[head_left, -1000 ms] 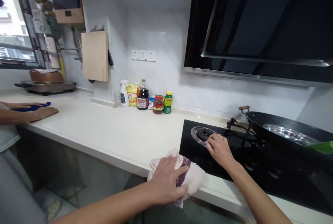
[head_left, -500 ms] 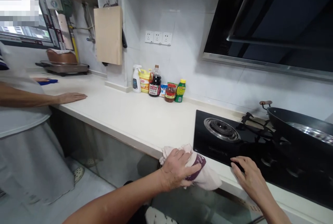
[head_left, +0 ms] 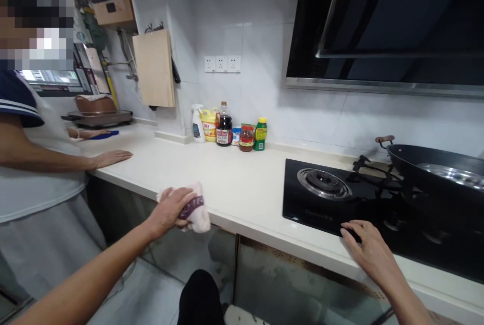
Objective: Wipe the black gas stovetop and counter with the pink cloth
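Observation:
My left hand [head_left: 170, 212] grips a pale pink cloth [head_left: 199, 215] with a purple band, pressed on the front edge of the white countertop [head_left: 242, 184]. Part of the cloth hangs over that edge. My right hand [head_left: 366, 244] rests at the near edge of the black glass gas stove [head_left: 302, 211], fingers loosely apart and holding nothing. A burner [head_left: 324, 183] lies just beyond it on the stove.
A black wok [head_left: 427, 164] sits on the stove's right burner. Against the wall stand a spray bottle [head_left: 197, 124], a soy sauce bottle [head_left: 224, 126], a red-lidded jar [head_left: 247, 138] and a green bottle [head_left: 260, 134]. At left, a co-worker's hand [head_left: 113, 157] lies on the counter, near a blue cloth [head_left: 104, 135].
My left hand has moved left along the counter's front edge with the cloth. My right hand stays by the stove. The co-worker's blue cloth has shifted right, and the camera view has tilted.

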Tool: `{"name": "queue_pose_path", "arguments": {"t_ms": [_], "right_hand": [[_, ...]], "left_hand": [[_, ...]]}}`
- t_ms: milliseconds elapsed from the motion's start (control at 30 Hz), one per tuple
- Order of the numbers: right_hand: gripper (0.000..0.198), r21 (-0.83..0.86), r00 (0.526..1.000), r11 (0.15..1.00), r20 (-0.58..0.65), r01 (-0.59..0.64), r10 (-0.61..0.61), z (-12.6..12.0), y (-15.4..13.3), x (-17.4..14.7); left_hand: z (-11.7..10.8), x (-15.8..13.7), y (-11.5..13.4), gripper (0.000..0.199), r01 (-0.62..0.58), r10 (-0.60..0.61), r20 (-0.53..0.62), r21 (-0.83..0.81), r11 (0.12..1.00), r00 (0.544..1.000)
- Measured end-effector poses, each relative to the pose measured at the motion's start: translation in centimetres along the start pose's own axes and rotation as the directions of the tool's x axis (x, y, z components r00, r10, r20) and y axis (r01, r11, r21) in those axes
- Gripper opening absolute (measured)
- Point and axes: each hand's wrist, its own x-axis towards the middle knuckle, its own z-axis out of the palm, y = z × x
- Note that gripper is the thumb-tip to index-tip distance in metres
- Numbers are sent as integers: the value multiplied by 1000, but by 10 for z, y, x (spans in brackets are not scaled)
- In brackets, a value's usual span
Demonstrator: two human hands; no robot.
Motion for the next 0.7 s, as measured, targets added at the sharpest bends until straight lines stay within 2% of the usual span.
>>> {"name": "queue_pose_path", "arguments": {"t_ms": [67,133,267,400,533,700], "right_hand": [[38,-2,1000,1000,-17,6,-6,2,0,0],[36,-1,999,1000,-31,10,-10,1,-2,-1],[34,5,999,1000,-35,15,-15,-4,-9,-1],[34,-5,999,1000,-23,22,-22,-9,-15,0],[31,-11,999,999,-24,31,-31,-12,-20,1],[26,-17,999,1000,-30,25,-25,-14,-27,3]], "left_hand": [[-5,-10,-28,67,132,-132,-7,123,984,991],[-10,-15,-45,68,219,-222,-6,190,957,975],[-18,-12,-47,64,248,-258,27,192,949,966],[-20,-3,-26,58,253,-261,8,220,942,965],[-17,2,2,60,196,-199,-4,206,959,980],[-11,14,57,59,111,-102,-56,199,974,993]]}}
